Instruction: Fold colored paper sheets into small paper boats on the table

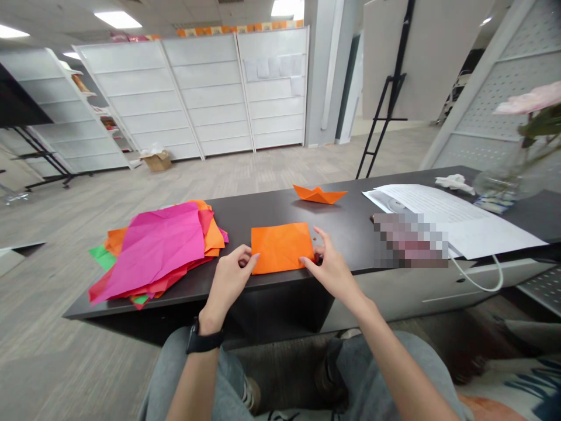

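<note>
A folded orange paper (281, 248), now a rectangle, is held near the front edge of the dark table. My left hand (233, 272) pinches its left edge between thumb and curled fingers. On the other side, my right hand (326, 263) grips the right edge, thumb on the front face and the index finger raised beyond the corner. Behind the paper stands an orange paper boat (319, 195). To the left lies a loose stack of coloured paper sheets (160, 245), magenta on top, with orange, red and green edges showing.
On the right of the dark table (236, 213) are printed white sheets (456, 219), a blurred-out object (409, 241), a white cable (491, 286), a crumpled tissue (456, 183) and a glass vase (499, 184) with a pink flower. An easel (381, 123) stands behind.
</note>
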